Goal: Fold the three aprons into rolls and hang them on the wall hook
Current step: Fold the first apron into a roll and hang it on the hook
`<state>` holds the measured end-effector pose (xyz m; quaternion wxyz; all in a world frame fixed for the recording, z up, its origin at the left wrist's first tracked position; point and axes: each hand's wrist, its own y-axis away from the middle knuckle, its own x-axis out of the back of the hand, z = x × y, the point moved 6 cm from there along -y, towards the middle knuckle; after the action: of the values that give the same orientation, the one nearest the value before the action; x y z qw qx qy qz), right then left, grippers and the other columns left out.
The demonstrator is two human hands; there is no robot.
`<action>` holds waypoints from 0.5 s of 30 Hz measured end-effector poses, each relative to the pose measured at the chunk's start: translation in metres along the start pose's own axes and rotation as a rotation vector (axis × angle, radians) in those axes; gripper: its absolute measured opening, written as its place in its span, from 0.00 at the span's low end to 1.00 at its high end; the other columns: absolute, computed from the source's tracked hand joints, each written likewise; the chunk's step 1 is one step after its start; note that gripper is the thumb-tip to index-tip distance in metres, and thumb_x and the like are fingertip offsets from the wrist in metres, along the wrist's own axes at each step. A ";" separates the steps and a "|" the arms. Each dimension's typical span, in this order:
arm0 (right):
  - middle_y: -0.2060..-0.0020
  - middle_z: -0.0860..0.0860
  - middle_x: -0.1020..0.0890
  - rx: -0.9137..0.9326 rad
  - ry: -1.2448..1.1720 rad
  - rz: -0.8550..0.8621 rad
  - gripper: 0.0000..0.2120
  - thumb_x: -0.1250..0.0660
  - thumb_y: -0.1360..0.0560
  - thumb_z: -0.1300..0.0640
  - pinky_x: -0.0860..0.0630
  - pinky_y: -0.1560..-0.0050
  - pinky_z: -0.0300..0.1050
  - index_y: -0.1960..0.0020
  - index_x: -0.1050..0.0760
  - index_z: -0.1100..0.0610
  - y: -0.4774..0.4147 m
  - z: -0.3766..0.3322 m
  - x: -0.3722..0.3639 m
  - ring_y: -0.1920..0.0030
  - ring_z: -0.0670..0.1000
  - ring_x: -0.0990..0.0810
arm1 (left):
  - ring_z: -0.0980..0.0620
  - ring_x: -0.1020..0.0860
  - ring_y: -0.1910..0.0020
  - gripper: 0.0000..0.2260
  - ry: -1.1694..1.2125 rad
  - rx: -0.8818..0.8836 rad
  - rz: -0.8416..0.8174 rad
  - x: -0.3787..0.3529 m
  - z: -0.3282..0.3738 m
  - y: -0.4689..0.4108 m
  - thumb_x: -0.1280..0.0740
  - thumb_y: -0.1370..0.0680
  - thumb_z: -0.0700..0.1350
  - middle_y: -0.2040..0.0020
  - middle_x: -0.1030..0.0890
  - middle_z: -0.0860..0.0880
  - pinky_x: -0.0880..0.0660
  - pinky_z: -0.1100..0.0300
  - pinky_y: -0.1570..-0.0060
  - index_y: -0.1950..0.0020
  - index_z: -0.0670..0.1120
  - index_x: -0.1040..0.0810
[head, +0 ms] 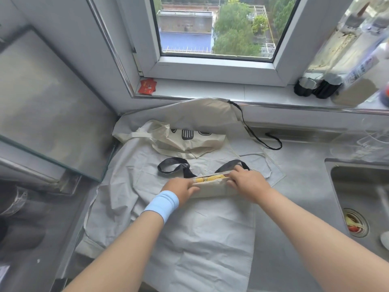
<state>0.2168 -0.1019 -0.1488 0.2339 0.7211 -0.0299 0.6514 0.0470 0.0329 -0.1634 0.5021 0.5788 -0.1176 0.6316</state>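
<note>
Half-rolled apron [212, 187] sits mid-counter, with the left hand [182, 191] and right hand [246, 183] curled round its ends, gripping. Roll tight and even, I'd say, leaving the black straps [173, 165] free. A pale apron [210, 232] is spread beneath on the steel counter [305, 186]; sink [357, 186] right, window [210, 28] far.

Grey steel surface [299, 186] here, with a pale grey apron [206, 239] spread wide and wrinkled right across it; behind, a beige apron [189, 114] rides up the back wall [294, 118], its black strap [263, 142] looping onto bare metal, sink [357, 186] sunk in at right
</note>
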 end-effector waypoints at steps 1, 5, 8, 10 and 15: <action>0.41 0.52 0.27 -0.032 0.003 0.000 0.18 0.46 0.18 0.44 0.30 0.60 0.49 0.40 0.28 0.55 -0.003 0.004 -0.001 0.50 0.59 0.20 | 0.42 0.22 0.48 0.12 0.038 0.031 0.026 0.002 -0.004 -0.002 0.39 0.21 0.56 0.51 0.19 0.45 0.30 0.55 0.54 0.50 0.49 0.24; 0.42 0.53 0.26 -0.067 0.047 -0.011 0.19 0.45 0.19 0.42 0.34 0.60 0.49 0.41 0.29 0.56 -0.018 0.004 0.000 0.48 0.59 0.20 | 0.44 0.24 0.45 0.11 -0.015 0.104 0.135 0.005 -0.006 -0.009 0.34 0.24 0.55 0.46 0.23 0.48 0.29 0.54 0.50 0.46 0.51 0.25; 0.46 0.53 0.22 -0.051 0.099 -0.025 0.18 0.39 0.21 0.42 0.34 0.60 0.47 0.42 0.27 0.56 -0.029 -0.001 0.002 0.49 0.57 0.20 | 0.45 0.24 0.52 0.15 -0.299 0.002 0.393 0.015 0.018 -0.011 0.28 0.34 0.47 0.50 0.23 0.48 0.30 0.53 0.55 0.48 0.52 0.22; 0.58 0.53 0.19 -0.036 0.227 0.040 0.17 0.27 0.30 0.43 0.30 0.63 0.47 0.52 0.23 0.55 -0.032 -0.003 0.003 0.57 0.57 0.20 | 0.46 0.24 0.57 0.09 -0.327 -0.218 0.487 0.010 0.046 -0.013 0.35 0.33 0.42 0.54 0.21 0.49 0.33 0.55 0.58 0.54 0.51 0.21; 0.61 0.55 0.24 0.181 0.240 0.360 0.07 0.43 0.27 0.59 0.30 0.62 0.52 0.58 0.26 0.55 -0.022 -0.031 0.000 0.60 0.58 0.25 | 0.46 0.20 0.51 0.20 -0.231 -0.319 0.213 -0.031 0.065 -0.026 0.44 0.30 0.43 0.46 0.20 0.48 0.24 0.57 0.55 0.42 0.45 0.20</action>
<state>0.1955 -0.0704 -0.1538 0.0502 0.6397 -0.0717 0.7637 0.1011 -0.0176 -0.1812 0.5010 0.5448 -0.3332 0.5841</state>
